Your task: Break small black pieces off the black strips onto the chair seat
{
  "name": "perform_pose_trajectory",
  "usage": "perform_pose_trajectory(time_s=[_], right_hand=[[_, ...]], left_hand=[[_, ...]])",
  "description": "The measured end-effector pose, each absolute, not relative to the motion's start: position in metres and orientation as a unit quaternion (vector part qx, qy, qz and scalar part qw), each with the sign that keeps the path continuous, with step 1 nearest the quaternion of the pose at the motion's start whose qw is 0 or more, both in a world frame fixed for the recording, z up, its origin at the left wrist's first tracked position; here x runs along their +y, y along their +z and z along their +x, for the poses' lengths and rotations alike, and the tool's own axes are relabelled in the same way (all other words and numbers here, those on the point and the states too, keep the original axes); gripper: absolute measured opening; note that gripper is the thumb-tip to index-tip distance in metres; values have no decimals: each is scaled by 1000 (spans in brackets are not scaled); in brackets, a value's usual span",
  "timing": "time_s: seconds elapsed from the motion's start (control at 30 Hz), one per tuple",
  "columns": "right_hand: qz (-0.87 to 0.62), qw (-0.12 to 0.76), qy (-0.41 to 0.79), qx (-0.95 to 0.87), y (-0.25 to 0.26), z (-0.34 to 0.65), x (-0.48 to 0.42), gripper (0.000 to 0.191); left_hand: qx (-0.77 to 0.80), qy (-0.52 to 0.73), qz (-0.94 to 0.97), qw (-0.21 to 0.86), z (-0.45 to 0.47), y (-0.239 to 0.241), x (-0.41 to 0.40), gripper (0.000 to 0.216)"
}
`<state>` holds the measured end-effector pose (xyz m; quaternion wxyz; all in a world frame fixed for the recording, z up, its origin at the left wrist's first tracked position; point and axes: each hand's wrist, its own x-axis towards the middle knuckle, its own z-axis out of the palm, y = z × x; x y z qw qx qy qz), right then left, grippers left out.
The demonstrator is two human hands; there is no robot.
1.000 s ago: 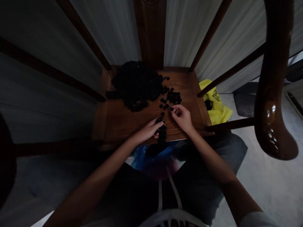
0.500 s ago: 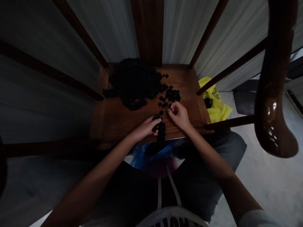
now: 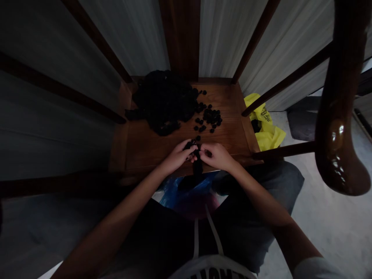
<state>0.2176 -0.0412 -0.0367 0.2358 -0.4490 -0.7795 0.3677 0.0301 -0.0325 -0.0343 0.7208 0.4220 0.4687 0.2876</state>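
Near the front edge of the wooden chair seat (image 3: 151,155), my left hand (image 3: 180,155) is closed around a dark black strip-like piece (image 3: 198,167), part of which hangs down toward the edge. My right hand (image 3: 217,155) is beside it, thumb and fingers pinched together against the strip's right side; whatever lies between the fingertips is too dark to make out. Beyond my hands lie several small round black pieces (image 3: 212,115), scattered and bunched. One single small black piece (image 3: 198,138) sits just past my left fingertips. A large heap of black material (image 3: 165,101) covers the seat's back left.
Wooden spindles and a glossy curved armrest (image 3: 334,128) frame the seat on the right. A yellow bag (image 3: 266,130) with dark contents stands on the floor beyond the right edge. A blue plastic bag (image 3: 174,192) hangs or lies between my knees, below the front edge.
My right hand has moved from the loose pieces toward me and left, meeting the strip at my left hand. A small black piece shows where it was.
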Motion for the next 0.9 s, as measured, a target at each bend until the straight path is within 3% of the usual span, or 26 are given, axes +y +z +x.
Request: perform_pose_trajectory(time_s=[0.43,0.9], right_hand=[[-395,236,431,-776,-35,229,-30,12],[-385,218,384,-810,-32,228,-33,12]], left_hand=[[432,344,389,738,33,-48,-34,25],[427,341,408,732,33,-45,-35,26]])
